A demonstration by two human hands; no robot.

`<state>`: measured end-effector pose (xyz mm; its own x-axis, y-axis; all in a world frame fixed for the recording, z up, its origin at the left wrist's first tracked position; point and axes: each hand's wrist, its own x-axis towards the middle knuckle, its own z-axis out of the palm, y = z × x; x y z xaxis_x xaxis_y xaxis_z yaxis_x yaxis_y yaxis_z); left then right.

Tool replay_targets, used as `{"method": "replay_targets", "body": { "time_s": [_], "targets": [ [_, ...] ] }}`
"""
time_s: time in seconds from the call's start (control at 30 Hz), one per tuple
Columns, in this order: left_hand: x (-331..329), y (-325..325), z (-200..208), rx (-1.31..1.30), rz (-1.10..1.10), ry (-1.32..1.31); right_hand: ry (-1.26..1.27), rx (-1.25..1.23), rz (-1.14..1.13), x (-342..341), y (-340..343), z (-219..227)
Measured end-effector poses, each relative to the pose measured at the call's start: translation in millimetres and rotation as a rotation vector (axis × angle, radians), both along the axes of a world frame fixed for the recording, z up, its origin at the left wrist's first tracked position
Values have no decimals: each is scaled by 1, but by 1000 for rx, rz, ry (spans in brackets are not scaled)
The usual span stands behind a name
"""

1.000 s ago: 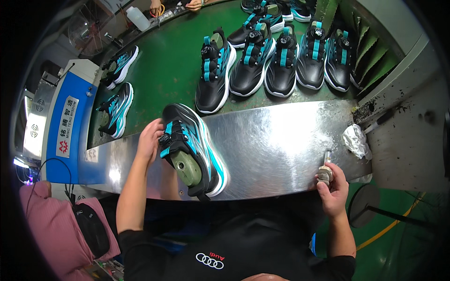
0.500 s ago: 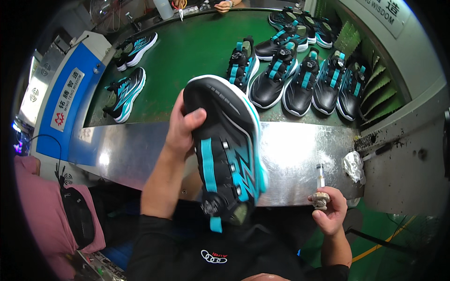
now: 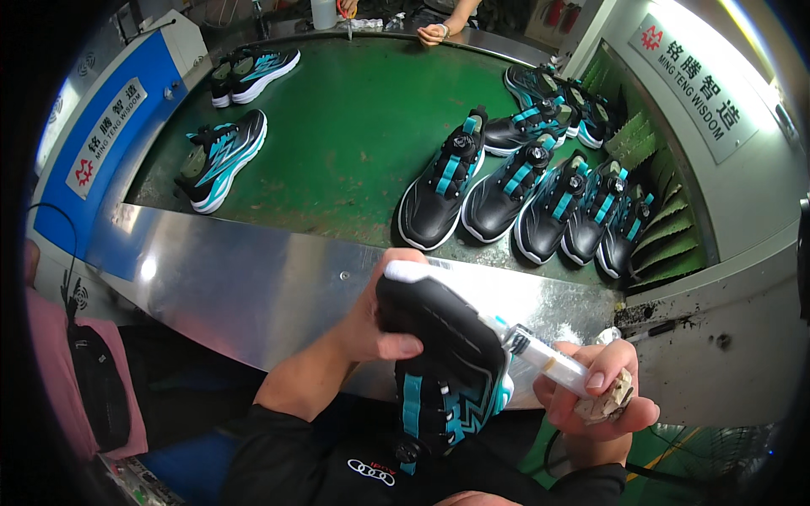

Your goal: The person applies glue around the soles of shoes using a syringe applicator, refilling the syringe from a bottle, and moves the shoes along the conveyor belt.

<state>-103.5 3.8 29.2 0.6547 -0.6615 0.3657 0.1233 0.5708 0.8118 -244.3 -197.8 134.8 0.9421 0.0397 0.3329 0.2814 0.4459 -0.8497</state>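
Metal ledge (image 3: 245,291) lies behind the black shoe (image 3: 443,325), toe between left fingers (image 3: 398,346).

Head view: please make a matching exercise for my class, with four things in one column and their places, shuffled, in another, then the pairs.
Things
1. Raised shoe
2. Clear tube
3. Green surface
4. Pink garment

Places
A. Under the standing shoes
B. In the right hand
C. At the lower left
D. In the left hand

Pairs: 1-D, 2-B, 3-A, 4-C
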Motion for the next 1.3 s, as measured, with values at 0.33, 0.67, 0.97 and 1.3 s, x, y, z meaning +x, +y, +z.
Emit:
{"method": "replay_targets", "body": {
  "time_s": [0.33, 0.67, 0.97, 1.3],
  "targets": [
    [-5, -5, 10, -89, -56, -66, 75, -59, 32, 6, 10, 14],
    [-9, 1, 10, -35, 0, -7, 68, -176, 30, 4, 9, 22],
    [3, 4, -1, 31, 93, 5, 137, -101, -29, -8, 2, 7],
    [8, 1, 12, 38, 52, 331, 92, -119, -101, -27, -15, -40]
  ]
}}
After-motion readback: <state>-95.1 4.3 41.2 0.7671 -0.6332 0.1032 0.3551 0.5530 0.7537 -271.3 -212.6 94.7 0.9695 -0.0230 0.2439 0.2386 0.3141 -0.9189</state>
